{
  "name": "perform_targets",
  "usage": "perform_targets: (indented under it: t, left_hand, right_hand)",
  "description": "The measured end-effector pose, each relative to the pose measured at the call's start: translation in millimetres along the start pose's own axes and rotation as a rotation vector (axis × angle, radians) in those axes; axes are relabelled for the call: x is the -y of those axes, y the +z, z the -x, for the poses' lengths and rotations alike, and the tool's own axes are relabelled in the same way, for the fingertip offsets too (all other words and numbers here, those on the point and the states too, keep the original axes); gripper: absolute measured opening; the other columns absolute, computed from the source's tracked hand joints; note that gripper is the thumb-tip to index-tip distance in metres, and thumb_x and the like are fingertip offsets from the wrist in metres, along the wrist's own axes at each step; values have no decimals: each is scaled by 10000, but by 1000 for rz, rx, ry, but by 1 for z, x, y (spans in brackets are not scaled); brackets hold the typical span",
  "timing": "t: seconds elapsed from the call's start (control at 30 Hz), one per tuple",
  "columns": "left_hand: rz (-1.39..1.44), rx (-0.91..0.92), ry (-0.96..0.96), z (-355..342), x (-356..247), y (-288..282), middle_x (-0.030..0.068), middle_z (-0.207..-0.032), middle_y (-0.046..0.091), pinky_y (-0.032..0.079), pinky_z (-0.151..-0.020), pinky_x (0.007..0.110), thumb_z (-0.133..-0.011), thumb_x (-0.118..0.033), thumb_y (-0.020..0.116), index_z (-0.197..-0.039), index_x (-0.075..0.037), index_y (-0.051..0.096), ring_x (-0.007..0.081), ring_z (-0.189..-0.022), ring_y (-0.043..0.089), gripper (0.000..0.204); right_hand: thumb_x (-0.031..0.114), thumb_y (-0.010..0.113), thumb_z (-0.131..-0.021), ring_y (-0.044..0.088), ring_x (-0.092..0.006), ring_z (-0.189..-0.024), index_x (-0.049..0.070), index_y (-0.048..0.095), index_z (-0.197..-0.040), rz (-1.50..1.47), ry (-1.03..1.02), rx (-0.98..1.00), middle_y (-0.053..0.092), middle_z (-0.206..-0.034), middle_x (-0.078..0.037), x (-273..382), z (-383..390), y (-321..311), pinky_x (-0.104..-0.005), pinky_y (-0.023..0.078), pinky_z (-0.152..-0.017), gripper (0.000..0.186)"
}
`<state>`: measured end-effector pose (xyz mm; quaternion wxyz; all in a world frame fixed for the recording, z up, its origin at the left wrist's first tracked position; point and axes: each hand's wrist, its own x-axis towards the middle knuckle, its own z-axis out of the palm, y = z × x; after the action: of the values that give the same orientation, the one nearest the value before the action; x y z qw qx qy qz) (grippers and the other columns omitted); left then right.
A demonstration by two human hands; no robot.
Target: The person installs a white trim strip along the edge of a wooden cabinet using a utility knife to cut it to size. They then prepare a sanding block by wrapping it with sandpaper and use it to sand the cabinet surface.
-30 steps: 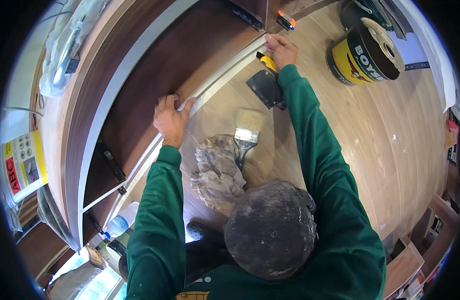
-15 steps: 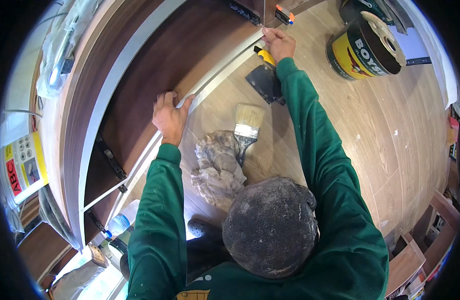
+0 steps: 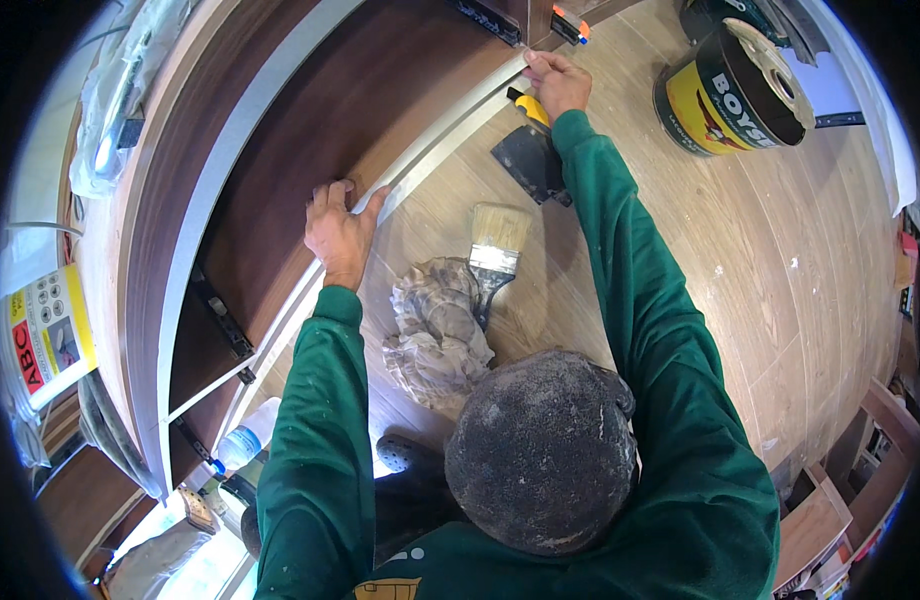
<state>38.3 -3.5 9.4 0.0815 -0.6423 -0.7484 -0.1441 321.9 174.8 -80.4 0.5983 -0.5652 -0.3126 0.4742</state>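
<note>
A long white edging strip runs along the front edge of a dark brown cabinet panel. My left hand straddles that edge, fingers curled over the panel side and thumb along the strip. Farther off, my right hand pinches the strip's far end beside an upright wood post. Just below the right hand lies a yellow and black utility knife, partly covering a flat black scraper. A wide paintbrush with pale bristles rests against a crumpled stained rag on the wood floor.
A black and yellow paint can stands at the far right. In front of me is a dark, dusty rounded shape, apparently my knee. A plastic bottle lies near left; a white and yellow bucket is beyond the cabinet.
</note>
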Motion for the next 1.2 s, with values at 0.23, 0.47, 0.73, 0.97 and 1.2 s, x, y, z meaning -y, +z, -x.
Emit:
perform_targets:
  t: [0.23, 0.47, 0.73, 0.97, 1.2]
  left_hand:
    - [-8, -7, 4, 1, 1, 1, 70, -913, 662, 525, -716, 421, -715, -555, 796, -925, -109, 693, 298, -862, 649, 504]
    - [-6, -24, 11, 3, 2, 3, 51, -942, 648, 531, -721, 425, -710, -526, 801, -908, -121, 682, 289, -885, 630, 466]
    - [24, -16, 8, 3, 2, 5, 38, -944, 640, 523, -717, 431, -711, -513, 802, -890, -121, 675, 286, -886, 616, 449]
    - [62, -39, 117, -10, 14, 16, 85, -900, 640, 491, -752, 448, -709, -474, 815, -867, -90, 678, 311, -871, 606, 437]
    - [266, -7, 166, -34, -9, 30, 109, -897, 651, 484, -779, 445, -694, -408, 834, -847, -64, 694, 325, -872, 607, 401]
  right_hand:
    - [151, 806, -806, 705, -161, -690, -36, 754, -893, -49, -49, -36, 720, -766, -87, -4, -1, 2, -272, 548, -637, 213]
    - [159, 814, -816, 722, -200, -772, -82, 713, -960, -38, 44, -49, 723, -869, -126, 5, 3, 4, -291, 572, -702, 298]
    - [131, 878, -730, 716, -205, -715, -68, 679, -938, -138, 167, 30, 707, -832, -117, 7, -14, -11, -294, 598, -640, 350]
    - [176, 879, -742, 698, -167, -716, -43, 684, -910, -6, 70, 103, 702, -841, -91, 1, -18, -14, -268, 593, -681, 338]
    - [225, 886, -740, 693, -152, -730, -46, 686, -911, -66, 57, 203, 701, -846, -91, -7, -22, -22, -253, 585, -695, 378]
